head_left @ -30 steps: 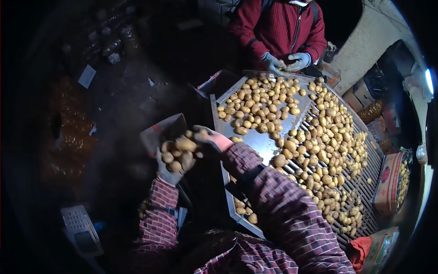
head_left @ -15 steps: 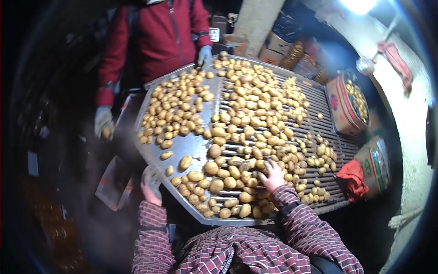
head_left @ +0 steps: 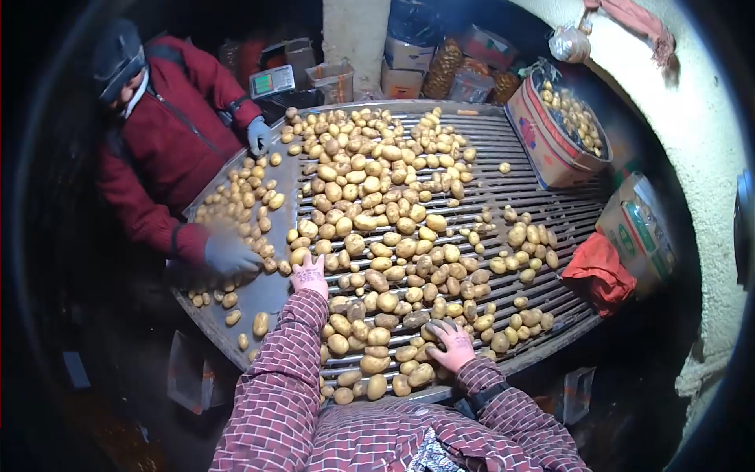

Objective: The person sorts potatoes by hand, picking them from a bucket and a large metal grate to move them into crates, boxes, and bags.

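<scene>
Many potatoes [head_left: 387, 302] lie over a slatted metal sorting table [head_left: 511, 165] and the smooth metal sheet [head_left: 270, 295] on its left side. My left hand [head_left: 309, 275] reaches far forward, fingers spread, resting against potatoes where slats meet sheet. Close to the near edge, my right hand [head_left: 451, 346] lies palm down with its fingers apart over potatoes, next to a dark, dirty potato [head_left: 417, 318]. Neither hand has closed round a potato. Its fingertips partly hide the potatoes beneath.
Across the left side a co-worker in a red jacket [head_left: 169, 118] leans in, one gloved hand [head_left: 232, 256] blurred over the sheet. A potato-filled carton [head_left: 543, 134], a red cloth [head_left: 602, 271] and another carton [head_left: 641, 228] stand along the right. A scale [head_left: 272, 81] is behind.
My left hand has gone from the table's left rim forward onto the potatoes. My right hand has drawn nearer the front edge. The co-worker's lower gloved hand has moved over the sheet. The view has shifted.
</scene>
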Action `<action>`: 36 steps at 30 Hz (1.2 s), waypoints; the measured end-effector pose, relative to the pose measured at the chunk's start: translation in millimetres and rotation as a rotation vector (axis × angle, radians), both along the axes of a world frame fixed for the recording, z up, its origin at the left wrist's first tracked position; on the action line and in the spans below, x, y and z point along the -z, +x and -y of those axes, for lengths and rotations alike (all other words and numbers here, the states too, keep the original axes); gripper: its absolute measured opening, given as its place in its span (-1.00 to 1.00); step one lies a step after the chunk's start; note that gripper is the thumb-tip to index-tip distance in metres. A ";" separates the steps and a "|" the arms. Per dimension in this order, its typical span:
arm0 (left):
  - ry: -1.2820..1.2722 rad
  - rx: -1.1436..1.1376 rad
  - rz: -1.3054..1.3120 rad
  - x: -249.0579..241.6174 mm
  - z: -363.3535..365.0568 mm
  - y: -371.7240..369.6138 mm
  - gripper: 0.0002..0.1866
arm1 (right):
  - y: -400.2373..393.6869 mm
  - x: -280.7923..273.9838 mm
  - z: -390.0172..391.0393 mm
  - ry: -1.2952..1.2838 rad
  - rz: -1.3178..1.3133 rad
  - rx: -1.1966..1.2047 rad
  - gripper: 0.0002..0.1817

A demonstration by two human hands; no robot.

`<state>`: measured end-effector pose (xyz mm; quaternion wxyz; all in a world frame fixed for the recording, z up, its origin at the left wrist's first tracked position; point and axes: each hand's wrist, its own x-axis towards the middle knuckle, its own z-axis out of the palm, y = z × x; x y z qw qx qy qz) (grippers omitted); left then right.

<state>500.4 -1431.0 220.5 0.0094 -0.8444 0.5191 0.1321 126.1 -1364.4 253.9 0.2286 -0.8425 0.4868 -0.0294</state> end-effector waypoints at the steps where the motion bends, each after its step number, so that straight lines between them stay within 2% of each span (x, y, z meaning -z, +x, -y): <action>1: -0.020 0.011 -0.025 2.9 3.0 3.0 -0.46 | 3.2 -5.6 8.0 0.055 0.013 0.015 -0.39; 2: -0.039 0.021 -0.051 5.1 5.0 6.1 -0.49 | 6.4 -6.8 15.3 0.109 0.026 0.030 -0.43; 3: -0.076 0.049 -0.055 7.0 3.9 8.0 -0.50 | 8.9 0.7 22.4 0.000 0.112 0.075 -0.58; 5: -0.161 0.108 -0.067 4.4 3.0 10.6 -0.52 | 21.7 -14.4 45.2 0.077 0.219 0.136 -0.67; 6: -0.011 0.139 -0.105 -8.1 1.4 10.6 -0.47 | 25.7 -8.7 55.8 0.068 0.248 0.158 -0.69; 7: -0.030 0.145 -0.081 -2.5 -4.2 12.3 -0.42 | 32.8 -6.8 66.4 0.034 0.323 0.144 -0.69; 10: -0.050 0.157 -0.076 -4.3 -8.0 12.3 -0.34 | 56.4 -1.4 84.7 0.010 0.152 0.168 -0.75; 12: 0.073 0.110 -0.109 -19.7 4.3 7.2 -0.28 | 70.9 -6.1 95.4 0.061 -0.024 0.225 -0.77; 13: 0.029 0.105 -0.010 -17.5 7.5 3.1 -0.38 | 73.6 -10.5 100.2 0.081 -0.044 0.212 -0.78; 16: 0.099 0.035 0.006 -20.5 21.9 -9.3 -0.40 | 82.5 -1.6 115.4 -0.019 0.070 0.140 -0.75; 17: 0.128 0.001 -0.068 -24.7 23.9 -11.2 -0.28 | 89.2 -6.9 121.7 -0.136 0.047 0.088 -0.69; 18: 0.020 0.031 0.026 3.4 18.1 -7.8 -0.30 | 98.3 -18.2 129.2 -0.186 0.050 0.011 -0.64; 20: 0.045 0.062 0.001 -0.1 17.3 -5.8 -0.33 | 115.6 -14.2 138.4 -0.369 -0.021 -0.104 -0.53; 23: 0.105 0.184 0.018 -16.1 11.1 -3.8 -0.45 | 123.8 13.5 128.4 -0.394 -0.146 -0.236 -0.42; 24: 0.090 0.192 0.000 -18.8 7.8 -2.1 -0.48 | 125.7 15.0 126.2 -0.360 -0.176 -0.383 -0.49; 27: 0.080 0.231 -0.001 -13.7 -13.5 -0.3 -0.46 | 96.7 16.4 91.9 -0.189 0.208 -0.363 -0.62; 30: -0.169 0.217 -0.118 -10.6 -48.3 -5.1 -0.46 | 60.3 7.3 78.2 -0.153 0.167 -0.470 -0.72; 31: -0.277 0.143 -0.263 -6.4 -59.9 -6.7 -0.45 | 63.3 -10.6 81.0 0.009 0.212 -0.414 -0.76; 32: -0.461 0.101 -0.368 5.4 -74.1 -5.2 -0.43 | 77.8 -42.3 82.4 0.115 -0.002 -0.253 -0.79; 34: -0.648 0.012 -0.793 -20.7 -97.2 -13.1 -0.45 | 94.9 -36.6 109.3 0.016 0.049 -0.227 -0.79; 36: -0.675 -0.417 -1.461 -26.0 -128.8 -17.7 -0.50 | 115.9 -27.6 139.0 -0.298 0.171 -0.224 -0.75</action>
